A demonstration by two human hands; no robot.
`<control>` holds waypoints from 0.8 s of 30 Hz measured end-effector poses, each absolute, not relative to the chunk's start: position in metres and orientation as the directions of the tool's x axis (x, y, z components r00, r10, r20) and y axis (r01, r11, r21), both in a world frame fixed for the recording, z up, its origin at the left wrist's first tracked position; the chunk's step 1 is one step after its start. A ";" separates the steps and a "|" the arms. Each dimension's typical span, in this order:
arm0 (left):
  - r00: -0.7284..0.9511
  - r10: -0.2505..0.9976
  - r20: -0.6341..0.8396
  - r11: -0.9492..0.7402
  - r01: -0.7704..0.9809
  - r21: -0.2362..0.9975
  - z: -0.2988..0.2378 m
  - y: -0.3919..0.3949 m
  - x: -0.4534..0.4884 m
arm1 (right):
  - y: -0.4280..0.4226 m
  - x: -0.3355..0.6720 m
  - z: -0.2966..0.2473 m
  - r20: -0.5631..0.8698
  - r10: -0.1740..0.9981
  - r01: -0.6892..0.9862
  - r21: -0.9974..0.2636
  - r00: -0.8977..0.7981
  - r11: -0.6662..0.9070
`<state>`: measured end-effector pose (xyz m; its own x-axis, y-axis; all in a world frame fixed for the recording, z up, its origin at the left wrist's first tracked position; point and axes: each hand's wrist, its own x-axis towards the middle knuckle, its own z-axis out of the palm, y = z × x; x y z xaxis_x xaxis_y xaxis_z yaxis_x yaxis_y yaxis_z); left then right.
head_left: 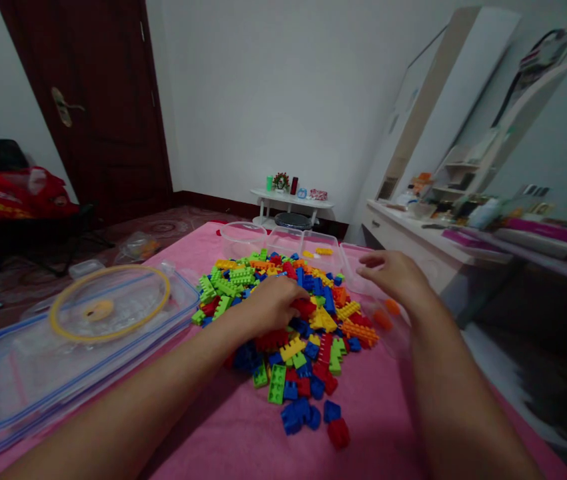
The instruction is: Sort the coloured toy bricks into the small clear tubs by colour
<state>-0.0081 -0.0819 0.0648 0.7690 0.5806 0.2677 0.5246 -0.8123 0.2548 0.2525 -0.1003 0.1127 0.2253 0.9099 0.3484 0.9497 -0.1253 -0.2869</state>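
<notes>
A heap of coloured plastic building bricks [323, 320] lies on a pink cloth [373, 413]. My left hand [271, 303] rests on top of the heap with its fingers curled down among red and blue bricks; what they grip is hidden. My right hand [393, 273] hovers palm-down at the heap's right edge, fingers loosely spread and holding nothing, above a clear container [388, 327] with two orange bricks [387, 313] in it.
Clear plastic lids [28, 373] and a round yellow-rimmed lid [111, 303] lie to the left. Clear containers [283, 241] stand behind the heap, one holding yellow bricks. A dresser [413, 233] is on the right, a small white table [291, 200] by the wall, a dark door [98, 107] at left.
</notes>
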 end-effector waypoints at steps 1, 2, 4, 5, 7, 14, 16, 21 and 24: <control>0.745 0.605 0.282 -0.794 0.540 0.278 0.071 -0.078 -0.015 | -0.100 0.237 0.113 0.308 0.942 0.948 -0.317 0.130 -0.027; 0.720 0.631 0.288 -0.774 0.557 0.302 0.079 -0.074 -0.024 | -0.101 0.221 0.113 0.263 0.965 0.933 -0.351 0.014 0.083; 0.698 0.675 0.238 -0.732 0.593 0.336 0.094 -0.065 -0.046 | -0.106 0.191 0.111 0.161 0.960 0.866 -0.416 -0.230 0.278; 0.704 0.688 0.178 -0.714 0.613 0.338 0.101 -0.062 -0.056 | -0.110 0.177 0.110 0.111 0.941 0.834 -0.438 -0.321 0.336; 0.716 0.697 0.023 -0.686 0.658 0.311 0.109 -0.058 -0.073 | -0.120 0.153 0.106 0.053 0.892 0.795 -0.433 -0.449 0.425; 0.669 0.738 -0.085 -0.665 0.743 0.074 0.092 -0.072 -0.057 | -0.135 0.110 0.086 0.014 0.879 0.867 -0.157 -0.476 0.472; 0.634 0.772 -0.041 -0.635 0.773 0.011 0.088 -0.073 -0.050 | -0.132 0.112 0.085 0.018 0.887 0.878 -0.131 -0.462 0.460; 0.581 0.811 0.073 -0.583 0.789 0.194 0.089 -0.058 -0.057 | -0.115 0.139 0.093 0.093 0.942 0.926 -0.175 -0.323 0.334; 0.478 0.875 0.076 -0.420 0.674 0.608 0.088 -0.047 -0.061 | -0.107 0.155 0.097 0.136 0.972 0.953 -0.213 -0.191 0.217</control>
